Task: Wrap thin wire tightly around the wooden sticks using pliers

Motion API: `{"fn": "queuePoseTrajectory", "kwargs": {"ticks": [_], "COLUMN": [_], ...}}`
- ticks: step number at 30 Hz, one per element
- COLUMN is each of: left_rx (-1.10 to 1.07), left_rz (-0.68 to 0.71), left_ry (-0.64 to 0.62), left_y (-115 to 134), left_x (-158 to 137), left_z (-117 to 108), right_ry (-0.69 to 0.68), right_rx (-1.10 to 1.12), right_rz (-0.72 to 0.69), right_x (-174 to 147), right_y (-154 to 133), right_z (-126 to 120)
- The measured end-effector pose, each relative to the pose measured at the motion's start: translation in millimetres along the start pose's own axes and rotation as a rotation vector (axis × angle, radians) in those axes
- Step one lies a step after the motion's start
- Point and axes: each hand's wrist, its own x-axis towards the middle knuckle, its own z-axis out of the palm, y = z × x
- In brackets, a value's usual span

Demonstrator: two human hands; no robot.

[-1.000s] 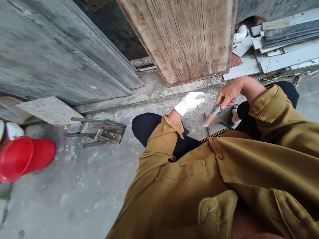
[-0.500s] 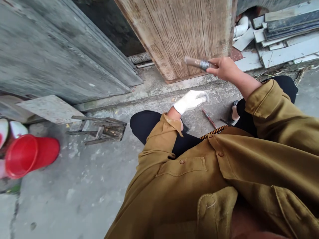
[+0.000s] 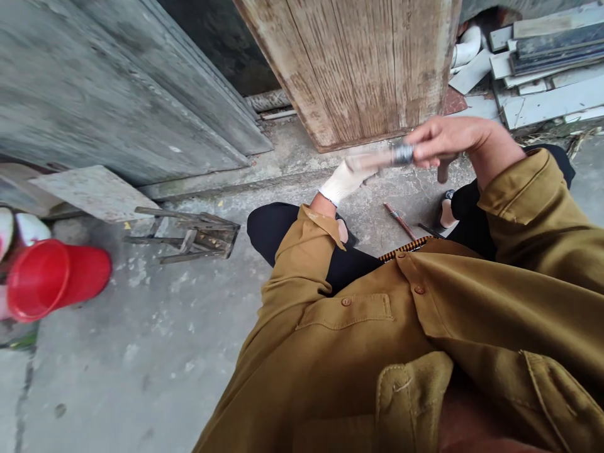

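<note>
My right hand (image 3: 446,139) is bare and closed around a wooden tool (image 3: 372,160) bound with wire near my fingers. The tool's far end is smeared by motion, so its kind does not show; a brown wooden end (image 3: 442,171) juts out below my hand. My left hand (image 3: 343,182) wears a white knitted glove, low over the concrete by the sill, its fingers curled. The tool's blurred end crosses in front of those fingers, and whatever they hold is hidden. Between my feet lie a slim reddish rod-like tool (image 3: 400,221) and a thin dark one (image 3: 430,231).
A worn plank door panel (image 3: 358,69) stands ahead, beside grey boards (image 3: 108,94) on the left. A small wooden stool (image 3: 193,234) lies on its side near my left knee, with a red bucket (image 3: 59,277) beyond. Stacked tile strips (image 3: 552,88) and a white pipe (image 3: 467,45) lie right.
My right hand has come down and slightly right, bringing the wire-bound tool from in front of the door panel to my gloved left hand. The left hand has barely moved; the view has shifted slightly.
</note>
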Motion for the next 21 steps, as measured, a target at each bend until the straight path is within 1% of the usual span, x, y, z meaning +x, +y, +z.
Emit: {"fn": "queuePoseTrajectory", "kwargs": {"ticks": [1, 2, 3, 4, 6, 7, 8, 9, 11, 13, 14, 15, 16, 17, 18, 19, 20, 21], "left_rx": [-0.035, -0.057, -0.062, -0.048, 0.023, 0.069, 0.114, 0.153, 0.217, 0.258, 0.274, 0.284, 0.284, 0.270, 0.245, 0.208, 0.163, 0.116], "left_rz": [-0.016, -0.030, -0.044, -0.054, -0.051, -0.037, -0.015, 0.014, 0.066, 0.094, 0.100, 0.100, 0.098, 0.095, 0.087, 0.071, 0.050, 0.029], "left_ry": [0.009, 0.000, -0.026, -0.064, -0.156, -0.209, -0.256, -0.286, -0.299, -0.273, -0.254, -0.237, -0.221, -0.199, -0.172, -0.142, -0.110, -0.074], "left_y": [0.3, 1.1, 2.4, 3.8, 6.7, 7.9, 8.8, 9.5, 10.2, 9.5, 8.5, 7.0, 5.1, 2.9, 0.4, -2.0, -4.3, -6.2], "left_x": [0.6, 0.5, -0.2, -1.4, -4.9, -6.6, -8.1, -9.2, -10.3, -10.1, -9.6, -9.0, -8.2, -7.4, -6.6, -5.8, -4.9, -4.1], "left_z": [1.9, 4.0, 6.3, 8.8, 14.1, 16.7, 19.1, 21.2, 23.7, 23.0, 21.4, 18.8, 15.5, 11.6, 7.4, 3.4, -0.2, -2.9], "right_ry": [0.180, 0.350, 0.497, 0.614, 0.758, 0.798, 0.827, 0.848, 0.829, 0.719, 0.623, 0.488, 0.321, 0.133, -0.063, -0.247, -0.390, -0.465], "right_rx": [0.044, 0.093, 0.155, 0.223, 0.298, 0.242, 0.118, -0.061, -0.489, -0.827, -0.932, -0.981, -0.973, -0.912, -0.807, -0.670, -0.522, -0.386], "right_rz": [-0.094, -0.151, -0.172, -0.166, -0.101, -0.040, 0.040, 0.126, 0.305, 0.448, 0.510, 0.571, 0.622, 0.654, 0.663, 0.640, 0.579, 0.484], "right_x": [-1.8, -1.4, 1.3, 6.0, 19.0, 26.0, 32.3, 37.6, 44.5, 47.1, 47.2, 46.7, 45.6, 43.8, 41.3, 37.9, 33.8, 29.0], "right_y": [-1.8, -2.1, -0.8, 1.5, 8.4, 12.3, 16.2, 20.0, 27.3, 33.9, 36.6, 38.9, 40.4, 40.9, 40.1, 38.1, 34.7, 30.2], "right_z": [-3.1, -5.4, -6.4, -6.1, -2.5, -0.2, 2.0, 3.5, 4.5, 3.5, 3.0, 2.8, 3.0, 3.7, 4.6, 5.6, 6.2, 6.4]}}
